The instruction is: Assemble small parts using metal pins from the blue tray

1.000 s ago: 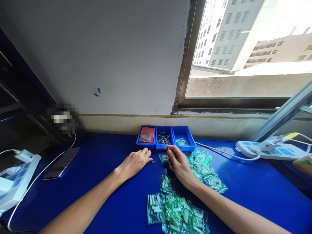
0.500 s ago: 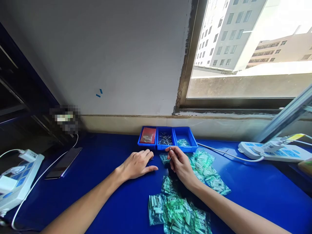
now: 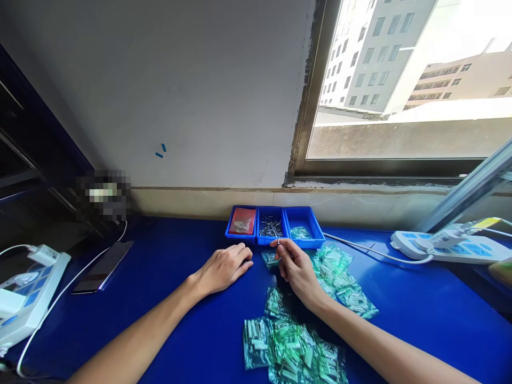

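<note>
My left hand (image 3: 228, 268) rests on the blue table in front of the bins, its thumb and fingers drawn together; whatever is between them is too small to tell. My right hand (image 3: 294, 266) is pinched at the fingertips on a tiny item I cannot make out. Beyond the hands stand three joined blue bins: one with a red packet (image 3: 242, 221), one with loose metal pins (image 3: 271, 228), and one with a small clear green bag (image 3: 300, 233). Green bags of parts (image 3: 334, 272) lie beside my right hand, and another heap (image 3: 292, 349) lies nearer me.
A dark phone (image 3: 103, 268) and a white power strip (image 3: 34, 298) with cables lie at the left. Another power strip (image 3: 452, 247) sits at the right, its cable running to the bins. The wall and window rise behind the table.
The thumb of my left hand has moved in toward its fingers, closing the gap between them. My right hand has stayed nearly still.
</note>
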### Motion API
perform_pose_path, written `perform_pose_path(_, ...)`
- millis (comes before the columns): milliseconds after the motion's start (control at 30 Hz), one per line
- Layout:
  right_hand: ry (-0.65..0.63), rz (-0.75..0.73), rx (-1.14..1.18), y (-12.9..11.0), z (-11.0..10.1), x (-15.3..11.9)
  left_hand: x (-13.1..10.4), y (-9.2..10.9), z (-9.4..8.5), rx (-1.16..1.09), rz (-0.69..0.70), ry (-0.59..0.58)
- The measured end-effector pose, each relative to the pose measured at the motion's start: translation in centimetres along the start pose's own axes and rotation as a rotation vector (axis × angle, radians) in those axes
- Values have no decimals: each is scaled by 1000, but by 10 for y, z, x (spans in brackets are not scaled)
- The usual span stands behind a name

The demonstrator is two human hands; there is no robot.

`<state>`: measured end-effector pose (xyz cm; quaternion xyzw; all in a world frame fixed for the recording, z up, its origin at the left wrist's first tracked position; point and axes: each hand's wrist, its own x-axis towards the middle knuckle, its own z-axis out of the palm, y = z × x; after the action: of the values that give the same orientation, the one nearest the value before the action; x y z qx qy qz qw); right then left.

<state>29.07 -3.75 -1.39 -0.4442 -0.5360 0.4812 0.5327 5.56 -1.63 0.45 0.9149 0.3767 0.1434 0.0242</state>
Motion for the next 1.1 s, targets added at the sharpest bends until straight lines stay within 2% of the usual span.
perform_pose_path(600,-8,-4,-59,2,0,-3,1,2,0,-85,-51,7)
perform_pose_path(867,-26,-93,-149,-5,0,-7,1,1,2,-86,-52,3)
perform_pose_path(1100,-37,19,2,-1,-1,-2,1,1,0,-76,-51,-8)
